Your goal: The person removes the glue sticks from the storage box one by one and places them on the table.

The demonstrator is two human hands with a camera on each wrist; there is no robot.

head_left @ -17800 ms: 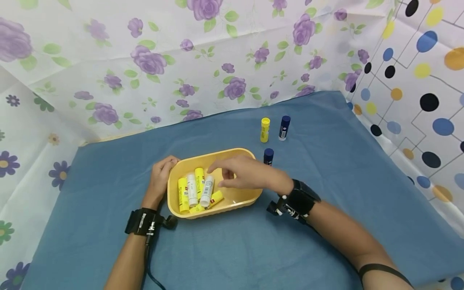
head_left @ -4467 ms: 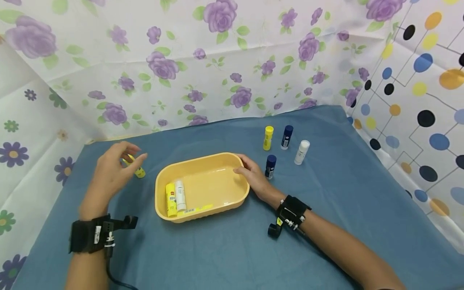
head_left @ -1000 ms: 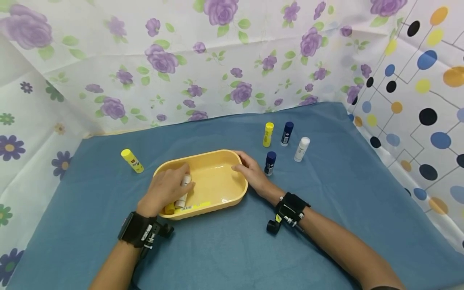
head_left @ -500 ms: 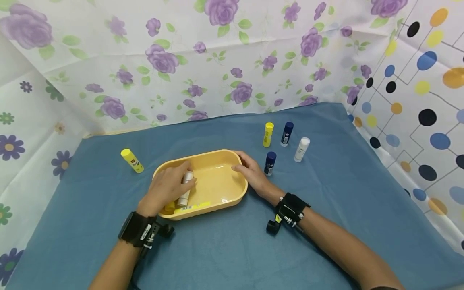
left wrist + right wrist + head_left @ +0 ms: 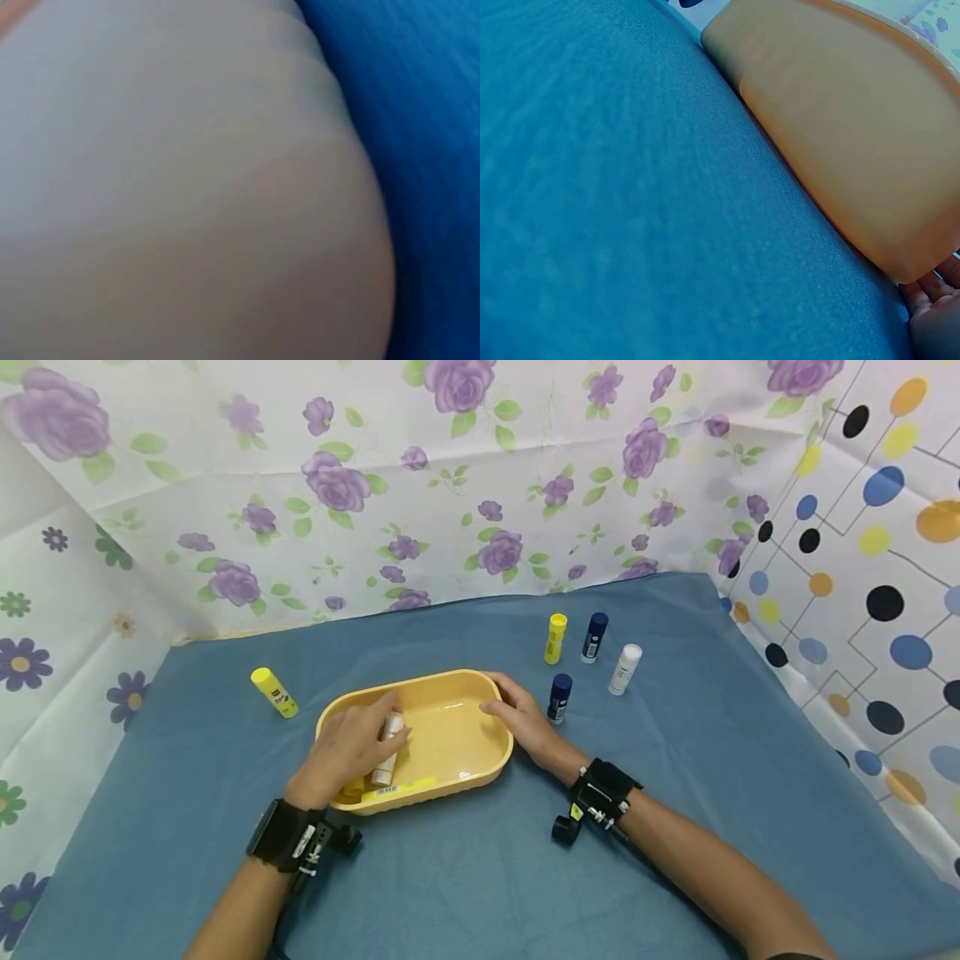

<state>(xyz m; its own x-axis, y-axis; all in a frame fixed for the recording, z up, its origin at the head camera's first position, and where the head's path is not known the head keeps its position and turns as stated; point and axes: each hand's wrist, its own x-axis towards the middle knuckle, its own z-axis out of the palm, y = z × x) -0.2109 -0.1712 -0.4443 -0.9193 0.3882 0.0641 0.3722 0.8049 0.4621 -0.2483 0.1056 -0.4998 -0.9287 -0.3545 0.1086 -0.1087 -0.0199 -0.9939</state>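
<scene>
A yellow plastic tray (image 5: 450,735) sits on the table. My right hand (image 5: 525,722) grips its right end, thumb over the rim and fingers outside; the right wrist view shows fingertips (image 5: 934,289) at the tray's wall. My left hand (image 5: 347,747) reaches into the left end, above a white glue stick (image 5: 388,764) and a yellow glue stick (image 5: 349,791), both partly covered. The thumb lies across the white one; the other fingers' grasp is hidden. Palm and skin fill the left wrist view. One more yellow glue stick (image 5: 274,692) stands left of the tray.
Behind the tray's right end stand a yellow glue stick (image 5: 555,640), a dark blue one (image 5: 594,638), and a white one (image 5: 625,670). A second dark blue glue stick (image 5: 558,698) stands close to my right hand. Patterned sheets wall the blue cloth (image 5: 480,877) behind and at both sides.
Several glue sticks left the tray; a white one now stands right, a yellow one left. My hands swapped roles at the tray. Lately the white stick inside shifted slightly right.
</scene>
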